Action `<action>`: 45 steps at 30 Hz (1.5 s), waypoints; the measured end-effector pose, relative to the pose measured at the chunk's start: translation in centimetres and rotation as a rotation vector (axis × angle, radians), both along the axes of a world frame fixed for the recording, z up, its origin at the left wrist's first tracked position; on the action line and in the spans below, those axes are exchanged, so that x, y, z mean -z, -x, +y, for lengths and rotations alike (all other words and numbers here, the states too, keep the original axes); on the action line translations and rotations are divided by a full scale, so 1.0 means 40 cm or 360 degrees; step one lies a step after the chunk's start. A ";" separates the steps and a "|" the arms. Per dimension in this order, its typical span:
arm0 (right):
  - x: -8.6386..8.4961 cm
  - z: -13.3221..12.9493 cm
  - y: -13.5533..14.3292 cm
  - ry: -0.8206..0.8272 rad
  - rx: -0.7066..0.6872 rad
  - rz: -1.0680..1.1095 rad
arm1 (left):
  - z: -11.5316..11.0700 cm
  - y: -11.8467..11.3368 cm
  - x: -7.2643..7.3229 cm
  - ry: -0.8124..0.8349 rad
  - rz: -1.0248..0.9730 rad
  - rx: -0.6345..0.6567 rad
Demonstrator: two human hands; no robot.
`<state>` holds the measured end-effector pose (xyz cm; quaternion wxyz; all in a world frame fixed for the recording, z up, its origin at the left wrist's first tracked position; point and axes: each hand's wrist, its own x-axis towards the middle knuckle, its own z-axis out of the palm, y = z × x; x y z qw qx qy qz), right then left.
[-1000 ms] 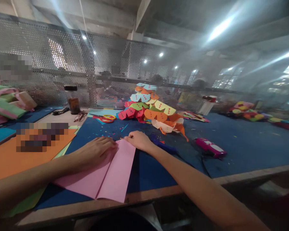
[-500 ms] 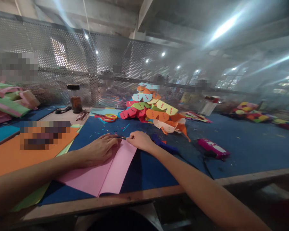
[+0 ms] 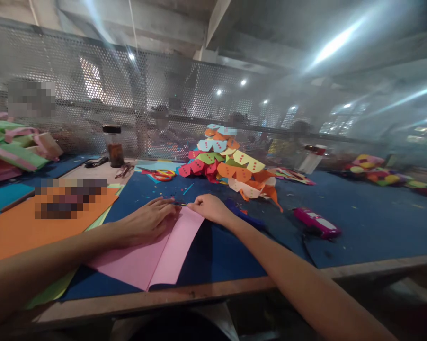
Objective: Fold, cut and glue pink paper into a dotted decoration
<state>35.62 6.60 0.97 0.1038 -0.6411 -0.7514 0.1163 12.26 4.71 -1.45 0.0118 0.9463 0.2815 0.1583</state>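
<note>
Pink paper (image 3: 176,248), smooth and creased lengthwise, lies near the front edge of the blue tabletop (image 3: 369,213). The left hand (image 3: 146,221) presses on it, fingers nearly straight and close together, gripping nothing visible; the right hand (image 3: 211,208) has its fingers curled closed, pinching the far corner. A clear, dark-lidded jar (image 3: 114,150) holds something brown; contents of the white bottle (image 3: 310,161) cannot be made out. Angular cut-paper pieces (image 3: 236,170), dotted and folded, form a multicoloured heap before the perforated screen (image 3: 121,94). Compared with the first frame, the paper's right flap curls up more at its near edge.
</note>
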 end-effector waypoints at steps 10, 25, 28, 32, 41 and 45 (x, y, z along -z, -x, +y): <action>0.009 0.030 -0.006 -0.0132 0.0095 0.0187 | 0.005 0.021 -0.009 0.0042 0.0115 -0.0066; -0.002 0.003 -0.003 0.0057 0.0104 -0.0049 | 0.006 0.014 -0.005 0.0057 0.0111 -0.0039; 0.001 0.004 -0.006 0.0064 0.0097 -0.0048 | 0.005 0.015 -0.009 0.0066 0.0123 -0.0045; -0.003 0.003 -0.010 0.0038 0.0083 0.0017 | 0.006 0.019 -0.006 0.0075 0.0134 -0.0057; -0.003 0.021 -0.009 -0.0081 0.0128 0.0266 | 0.002 0.031 -0.009 0.0098 0.0179 -0.0077; -0.001 0.015 -0.023 0.0019 0.0074 0.0414 | -0.007 0.031 -0.014 0.0103 0.0176 -0.0120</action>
